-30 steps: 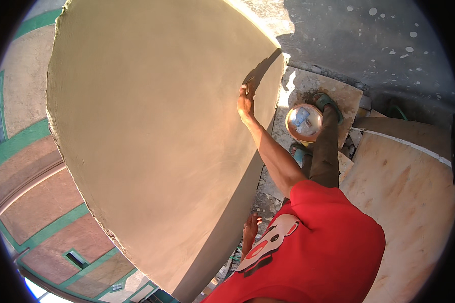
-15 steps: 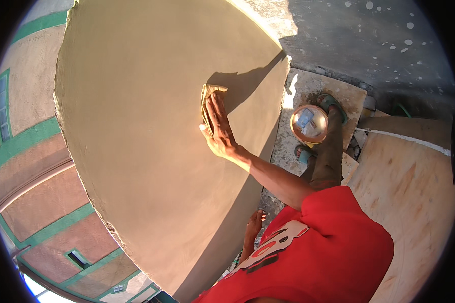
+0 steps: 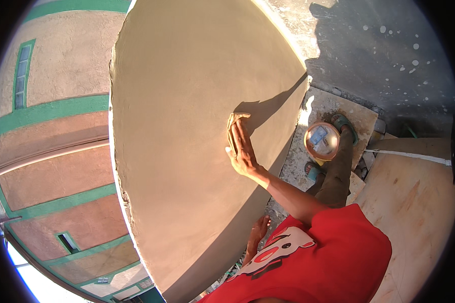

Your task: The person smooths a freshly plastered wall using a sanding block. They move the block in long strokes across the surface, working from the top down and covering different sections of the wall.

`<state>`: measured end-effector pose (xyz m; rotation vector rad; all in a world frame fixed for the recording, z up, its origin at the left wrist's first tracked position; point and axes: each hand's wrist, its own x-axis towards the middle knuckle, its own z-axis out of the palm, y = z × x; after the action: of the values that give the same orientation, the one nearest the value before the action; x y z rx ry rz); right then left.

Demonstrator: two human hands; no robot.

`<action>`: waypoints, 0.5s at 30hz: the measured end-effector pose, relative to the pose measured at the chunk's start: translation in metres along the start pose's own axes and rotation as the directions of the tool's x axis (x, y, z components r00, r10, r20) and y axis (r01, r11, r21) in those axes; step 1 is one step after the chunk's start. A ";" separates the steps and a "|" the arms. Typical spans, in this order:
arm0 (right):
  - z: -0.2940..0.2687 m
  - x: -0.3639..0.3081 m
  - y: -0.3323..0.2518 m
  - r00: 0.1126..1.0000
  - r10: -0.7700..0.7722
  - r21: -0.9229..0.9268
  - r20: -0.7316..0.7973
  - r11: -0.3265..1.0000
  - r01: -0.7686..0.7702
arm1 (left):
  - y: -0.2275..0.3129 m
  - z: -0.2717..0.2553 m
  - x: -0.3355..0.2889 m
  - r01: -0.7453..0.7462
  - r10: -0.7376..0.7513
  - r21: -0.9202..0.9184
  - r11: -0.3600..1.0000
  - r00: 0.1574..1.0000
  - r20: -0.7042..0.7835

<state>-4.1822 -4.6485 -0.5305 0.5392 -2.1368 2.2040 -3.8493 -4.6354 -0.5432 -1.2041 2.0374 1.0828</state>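
Filling the middle of the view in strong sunlight: a broad, smooth plastered face (image 3: pixel 187 166), tan, ragged along the left edge and shaded at lower right; best treated with light, even, overlapping strokes, easing off near that ragged edge to avoid crumbling it. Visible past it, a pinkish building (image 3: pixel 60 136) banded in green; to the right, a stained pale board (image 3: pixel 419 202) and a dark grey wall (image 3: pixel 389 50) spotted with white. Nearer, a red shirt (image 3: pixel 338 257) beside the plaster, best kept from brushing it. Set down beside sandalled feet (image 3: pixel 346 129), a round copper-colored basin (image 3: pixel 307 145), worth minding when shifting stance. Low near the shirt, the left hand (image 3: pixel 259 230), with fingers loosely curled; impossible to tell whether holding anything. Laid flat over the sunlit plaster, the right hand (image 3: pixel 243 156), with fingers straight and close together and thumb spread to the left, holding by pressure more than by pinch. Under those fingers, apparently against the plaster, a thin folded tan pad (image 3: pixel 231 130), showing beyond the fingertips and along the left side; best held level, with pressure shared along every finger, to avoid scoring the finish with a tipped corner.
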 end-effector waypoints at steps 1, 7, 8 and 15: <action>-0.014 0.026 0.027 0.982 0.110 0.123 -0.154 0.988 -0.092 | 0.007 0.000 -0.007 0.010 -0.013 -0.058 0.998 0.998 -0.056; -0.054 0.139 -0.031 0.975 -0.046 0.019 -0.218 0.998 0.052 | -0.034 0.012 0.000 0.005 -0.005 -0.002 1.000 1.000 -0.010; -0.042 0.111 -0.048 0.959 -0.234 -0.083 -0.162 0.971 0.223 | -0.037 0.018 0.003 0.018 -0.019 0.021 1.000 0.999 0.041; -0.098 0.112 0.156 0.482 0.857 0.487 0.181 0.348 -0.801 | 0.003 0.010 -0.008 -0.039 0.039 -0.001 0.999 0.997 -0.061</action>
<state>-4.3499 -4.5873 -0.6519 -0.9923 -1.9120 3.2170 -3.8477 -4.6225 -0.5412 -1.2166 2.1147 1.0791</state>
